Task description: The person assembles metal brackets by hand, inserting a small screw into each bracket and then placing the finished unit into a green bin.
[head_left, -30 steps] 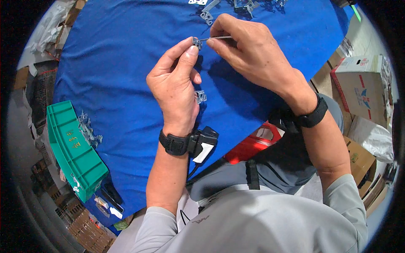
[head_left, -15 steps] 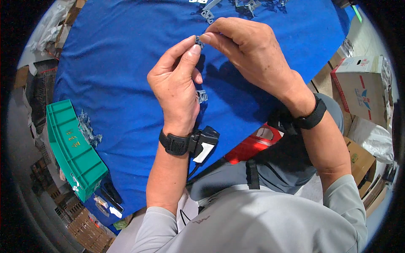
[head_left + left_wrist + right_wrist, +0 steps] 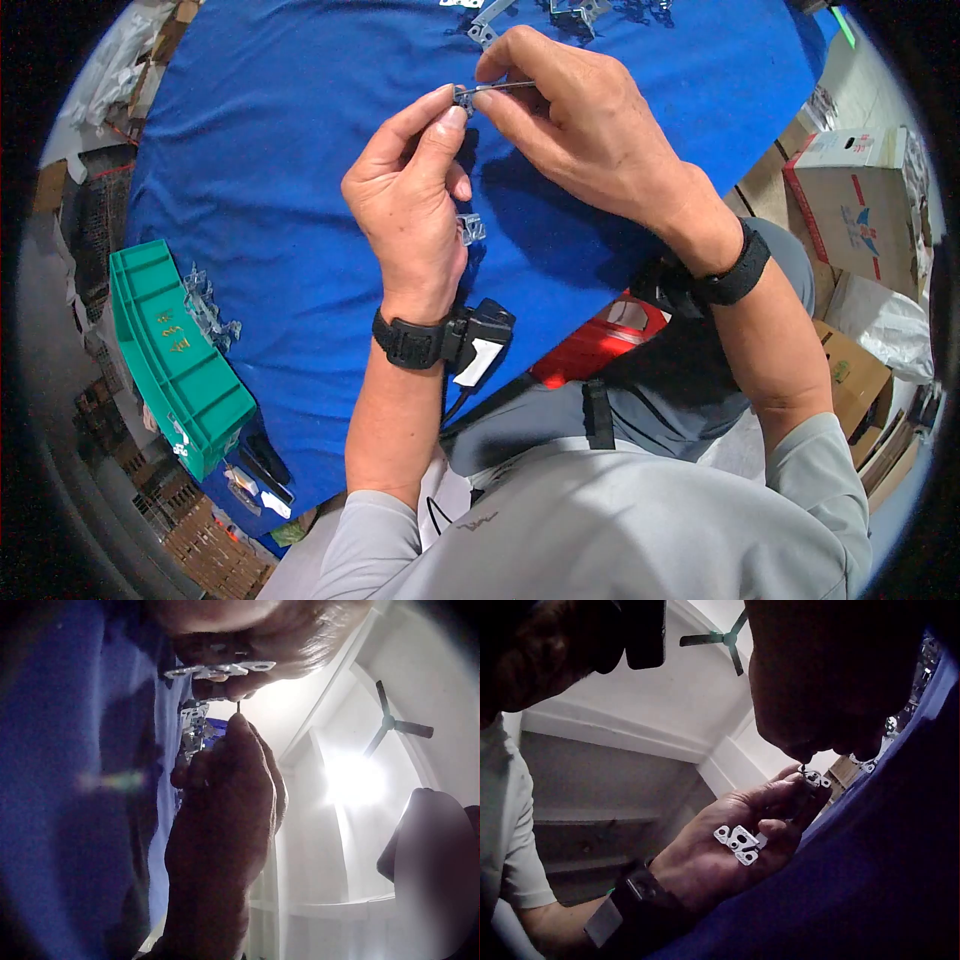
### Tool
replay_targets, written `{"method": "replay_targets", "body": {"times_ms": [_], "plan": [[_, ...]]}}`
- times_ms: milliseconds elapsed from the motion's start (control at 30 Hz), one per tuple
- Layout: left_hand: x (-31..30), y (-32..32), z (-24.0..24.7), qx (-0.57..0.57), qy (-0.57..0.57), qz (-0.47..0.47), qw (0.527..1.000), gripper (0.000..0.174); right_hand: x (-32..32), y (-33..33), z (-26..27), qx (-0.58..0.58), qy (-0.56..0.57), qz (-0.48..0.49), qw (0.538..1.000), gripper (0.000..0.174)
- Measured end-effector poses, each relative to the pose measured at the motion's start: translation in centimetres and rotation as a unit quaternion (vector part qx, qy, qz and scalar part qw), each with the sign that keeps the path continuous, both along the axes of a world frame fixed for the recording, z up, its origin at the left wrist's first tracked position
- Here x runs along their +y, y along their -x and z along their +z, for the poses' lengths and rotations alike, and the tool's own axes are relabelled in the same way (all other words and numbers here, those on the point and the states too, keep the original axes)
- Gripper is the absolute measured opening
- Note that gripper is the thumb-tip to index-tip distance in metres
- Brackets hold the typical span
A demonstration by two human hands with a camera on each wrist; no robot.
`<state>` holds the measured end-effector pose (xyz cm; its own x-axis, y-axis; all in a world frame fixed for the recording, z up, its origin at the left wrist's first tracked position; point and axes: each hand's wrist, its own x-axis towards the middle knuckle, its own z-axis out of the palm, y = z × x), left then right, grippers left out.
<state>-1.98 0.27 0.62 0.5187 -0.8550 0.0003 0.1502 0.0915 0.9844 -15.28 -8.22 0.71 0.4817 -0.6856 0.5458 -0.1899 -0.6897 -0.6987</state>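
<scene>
In the head view my left hand (image 3: 405,210) pinches a small metal fitting (image 3: 462,98) between thumb and index finger. My right hand (image 3: 600,140) pinches a thin metal rod (image 3: 512,86), whose tip reaches the fitting. A second metal piece (image 3: 470,229) sits at the left palm. The right wrist view shows it as a plate with holes (image 3: 742,844) lying against that palm, with the pinched fitting (image 3: 814,778) at the fingertips. In the left wrist view the right hand (image 3: 217,832) is dark, its fingertips close to the metal parts.
Several metal hinge-like parts (image 3: 487,25) lie on the blue cloth (image 3: 280,130) at the far side. A green tray (image 3: 190,345) holding small brass-coloured pieces stands at the left, beside a pile of metal parts (image 3: 208,305). Cardboard boxes (image 3: 850,200) stand on the right.
The right fingertips closed in on the fitting, hiding the rod half a second ago, then drew back so the rod shows again. Both hands have shifted slightly left.
</scene>
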Motion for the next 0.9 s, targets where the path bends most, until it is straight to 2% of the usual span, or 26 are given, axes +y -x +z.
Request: {"method": "replay_targets", "body": {"times_ms": [133,200,233,300,433,500,533,600,733,833,900], "plan": [[-0.01,-0.03,-0.02,0.003,0.003,-0.001,1.000,0.018,-0.19,0.42,0.13,0.033,0.021,0.014,0.999,0.015],[0.00,0.01,0.06,0.006,0.004,-0.001,1.000,0.018,-0.35,0.56,0.16,0.084,0.057,0.000,0.995,0.015],[0.01,0.03,0.08,0.009,0.004,0.000,1.000,0.018,-0.25,0.46,0.05,0.084,0.057,0.000,0.995,0.015],[-0.01,0.04,0.05,0.004,0.005,0.000,1.000,0.018,0.01,0.14,-0.22,-0.002,0.002,0.014,1.000,0.016],[-0.09,0.03,-0.03,0.002,0.009,0.004,1.000,0.018,-0.28,0.25,-0.15,0.005,0.011,0.022,1.000,0.017],[-0.04,-0.02,-0.02,-0.001,0.006,0.001,1.000,0.018,-0.57,0.49,0.01,0.088,0.056,0.003,0.995,0.018],[-0.02,-0.03,-0.02,-0.004,0.003,0.000,1.000,0.018,-0.48,0.44,0.00,0.088,0.055,0.002,0.995,0.018],[-0.09,-0.02,-0.06,-0.002,0.005,0.002,1.000,0.018,-0.24,0.18,-0.05,0.014,0.030,0.011,0.999,0.017],[-0.07,0.08,0.05,-0.005,0.005,0.008,1.000,0.018,-0.30,0.23,-0.24,0.012,0.023,0.009,1.000,0.017],[-0.04,0.12,0.10,-0.004,0.003,0.008,1.000,0.018,-0.39,0.48,0.00,0.082,0.034,0.008,0.996,0.018],[0.00,0.04,0.00,-0.011,0.001,0.002,1.000,0.019,-0.23,0.16,-0.18,0.017,0.023,0.002,1.000,0.019]]}}
